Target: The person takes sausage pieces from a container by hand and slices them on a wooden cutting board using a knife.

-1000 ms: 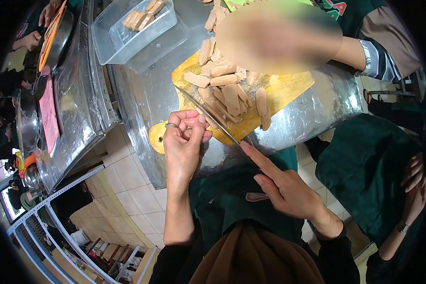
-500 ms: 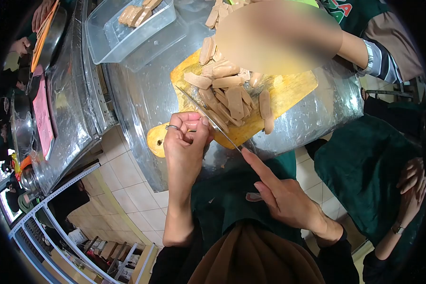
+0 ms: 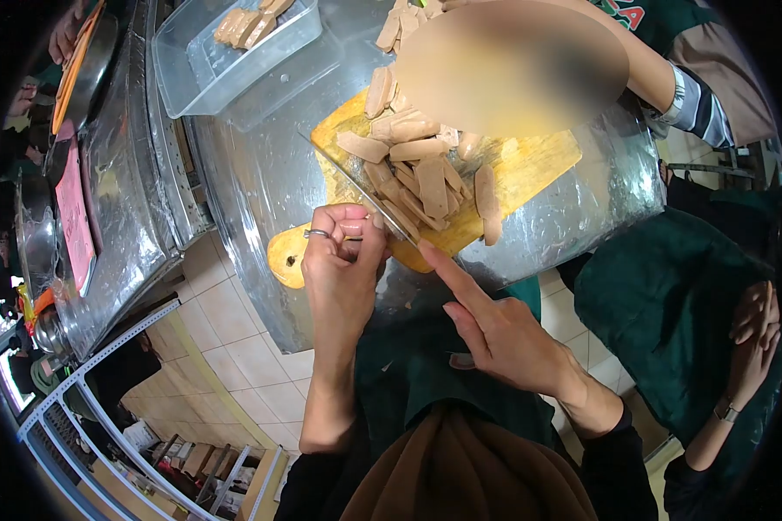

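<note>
A knife [image 3: 362,190] lies slanted over the left part of a yellow cutting board [image 3: 530,165], its tip reaching past the board's upper left edge. My right hand [image 3: 504,334] is closed on its handle, with the index finger stretched along the top. Beside the blade, my left hand [image 3: 343,252], wearing a ring, is pinched with curled fingers near the board's round handle; what it grips is too small to name. Several light brown slices [image 3: 430,182] lie heaped on the board just beyond the blade.
A clear plastic tub [image 3: 235,74] with brown pieces stands at the upper left of the metal table [image 3: 617,187]. Another person's forearm [image 3: 643,74] reaches in from the upper right, its hand blurred. A person [image 3: 669,304] in a green apron stands at the right.
The knife and my right hand have shifted up and to the left, so the tip now passes the board's edge. My left hand has barely moved. The other person's forearm has moved slightly up.
</note>
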A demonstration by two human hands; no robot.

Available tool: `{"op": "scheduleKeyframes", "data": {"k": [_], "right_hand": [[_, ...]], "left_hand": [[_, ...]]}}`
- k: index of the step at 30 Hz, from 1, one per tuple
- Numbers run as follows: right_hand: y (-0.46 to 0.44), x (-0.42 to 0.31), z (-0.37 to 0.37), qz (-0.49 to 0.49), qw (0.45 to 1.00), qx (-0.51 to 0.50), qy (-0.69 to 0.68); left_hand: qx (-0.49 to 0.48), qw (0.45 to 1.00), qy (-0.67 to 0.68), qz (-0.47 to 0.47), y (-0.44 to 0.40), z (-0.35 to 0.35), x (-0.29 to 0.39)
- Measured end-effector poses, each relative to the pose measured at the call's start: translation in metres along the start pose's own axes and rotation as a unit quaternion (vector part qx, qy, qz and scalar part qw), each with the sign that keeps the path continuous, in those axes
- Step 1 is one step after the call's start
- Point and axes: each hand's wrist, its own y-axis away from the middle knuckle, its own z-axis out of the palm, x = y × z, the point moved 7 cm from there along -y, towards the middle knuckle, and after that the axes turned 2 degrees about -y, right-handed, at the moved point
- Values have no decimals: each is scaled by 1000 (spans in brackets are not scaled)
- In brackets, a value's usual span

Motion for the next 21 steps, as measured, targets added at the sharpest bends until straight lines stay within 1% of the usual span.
{"op": "scheduleKeyframes", "data": {"k": [3,6,7,9,10,12,15,17,18,21], "right_hand": [[1,0,0,6,1000,-4,-12],[2,2,-3,61,997,-47,-17],[0,1,-5,86,994,-65,-18],[-6,0,-7,76,995,-64,-26],[-11,-1,-6,41,998,-43,-33],[-21,-2,-5,4,999,-22,-27],[-36,-3,-6,1,1000,-20,-4],[-42,-5,-6,2,1000,-16,-15],[-44,-7,-7,-12,1000,-6,-21],[-41,-4,-6,-46,998,17,-41]], "left_hand": [[-13,1000,23,-4,3,2,2],[-17,1000,0,21,0,2,1],[-15,1000,0,17,0,2,-1],[-12,1000,-1,12,0,2,-1],[-17,1000,3,14,-1,3,-1],[-26,999,11,19,0,3,0],[-20,999,4,33,-1,3,0],[-15,1000,5,4,0,2,-3],[-13,1000,6,-9,0,3,-4],[-4,1000,3,13,-1,1,-5]]}}
